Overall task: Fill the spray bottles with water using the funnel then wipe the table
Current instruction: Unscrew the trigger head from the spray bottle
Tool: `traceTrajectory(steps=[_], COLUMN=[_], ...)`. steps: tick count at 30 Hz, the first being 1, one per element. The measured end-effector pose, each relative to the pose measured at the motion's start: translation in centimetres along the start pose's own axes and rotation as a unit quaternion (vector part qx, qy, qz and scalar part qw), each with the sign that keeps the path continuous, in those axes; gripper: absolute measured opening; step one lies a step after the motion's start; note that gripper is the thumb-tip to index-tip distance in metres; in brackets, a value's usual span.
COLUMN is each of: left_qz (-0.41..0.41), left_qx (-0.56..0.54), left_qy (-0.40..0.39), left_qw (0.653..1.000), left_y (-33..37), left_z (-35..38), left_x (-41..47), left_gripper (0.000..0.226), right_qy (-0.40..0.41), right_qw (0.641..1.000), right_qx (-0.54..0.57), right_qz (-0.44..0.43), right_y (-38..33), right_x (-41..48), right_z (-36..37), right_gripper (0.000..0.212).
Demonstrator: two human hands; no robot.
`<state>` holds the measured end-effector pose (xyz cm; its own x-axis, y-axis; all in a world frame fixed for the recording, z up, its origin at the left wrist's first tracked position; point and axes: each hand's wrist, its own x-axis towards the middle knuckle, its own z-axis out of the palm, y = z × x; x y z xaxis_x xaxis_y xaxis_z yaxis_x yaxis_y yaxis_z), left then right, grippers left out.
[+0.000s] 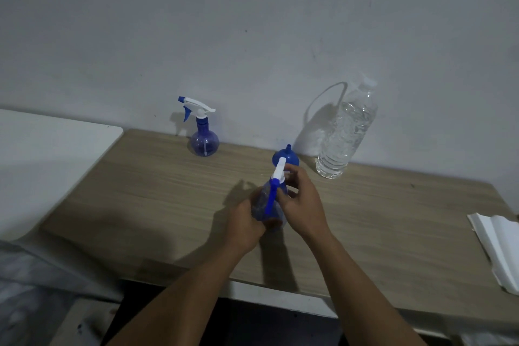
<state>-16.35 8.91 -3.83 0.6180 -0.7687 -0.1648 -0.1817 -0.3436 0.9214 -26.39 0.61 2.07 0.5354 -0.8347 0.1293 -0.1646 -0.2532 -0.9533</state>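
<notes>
At the middle of the wooden table (146,199) I hold a blue spray bottle (266,206). My left hand (244,222) wraps its round body from the left. My right hand (302,199) grips the collar under its white spray head (280,170), whose blue trigger points toward me. A second blue spray bottle (203,137) with its white head on stands near the wall at the back left. A blue funnel (286,156) rests upside down just behind my hands. To its right stands a large clear water bottle (346,132), capped and mostly full.
Folded white paper towels (497,244) lie at the table's right edge. A white surface (50,160) adjoins the table on the left. A grey wall runs directly behind the table. The near table edge lies under my forearms.
</notes>
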Motion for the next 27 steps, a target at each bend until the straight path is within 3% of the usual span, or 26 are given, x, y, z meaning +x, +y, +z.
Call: traceTrajectory(steps=[4, 8, 11, 14, 17, 21, 23, 27], left_qz=[-0.011, 0.028, 0.01, 0.006, 0.002, -0.013, -0.006, -0.012], left_qx=[-0.001, 0.022, -0.008, -0.007, 0.005, 0.001, 0.019, 0.078], left_qy=[-0.012, -0.015, -0.026, -0.034, -0.036, -0.037, -0.052, -0.039], left_qw=[1.0, 0.999, 1.0, 0.999, 0.999, 0.999, 0.998, 0.996], left_y=[0.1, 0.6, 0.3, 0.3, 0.6, 1.0, 1.3, 1.8], left_z=[-0.3, -1.0, -0.9, -0.8, -1.0, -1.1, -1.4, -1.6], left_x=[0.1, -0.3, 0.1, 0.4, 0.4, 0.1, -0.2, -0.3], left_gripper=[0.047, 0.053, 0.055, 0.048, 0.045, 0.055, 0.053, 0.045], right_qy=[0.009, -0.015, 0.013, -0.018, -0.04, 0.003, -0.01, -0.035], right_qw=[1.0, 1.0, 1.0, 1.0, 0.999, 1.0, 1.0, 0.999], right_qx=[-0.02, -0.003, 0.01, 0.004, 0.001, -0.002, 0.001, -0.015], right_qz=[0.003, -0.005, 0.001, -0.005, -0.018, -0.005, -0.006, -0.021], right_y=[0.4, 0.3, 0.1, 0.0, -0.1, -0.1, 0.0, -0.3], right_x=[0.4, 0.2, 0.4, 0.7, 0.6, 0.5, 0.5, 0.3], right_z=[0.4, 0.2, 0.3, 0.0, -0.3, 0.2, 0.2, -0.1], right_gripper=[0.026, 0.036, 0.031, 0.021, 0.025, 0.028, 0.022, 0.031])
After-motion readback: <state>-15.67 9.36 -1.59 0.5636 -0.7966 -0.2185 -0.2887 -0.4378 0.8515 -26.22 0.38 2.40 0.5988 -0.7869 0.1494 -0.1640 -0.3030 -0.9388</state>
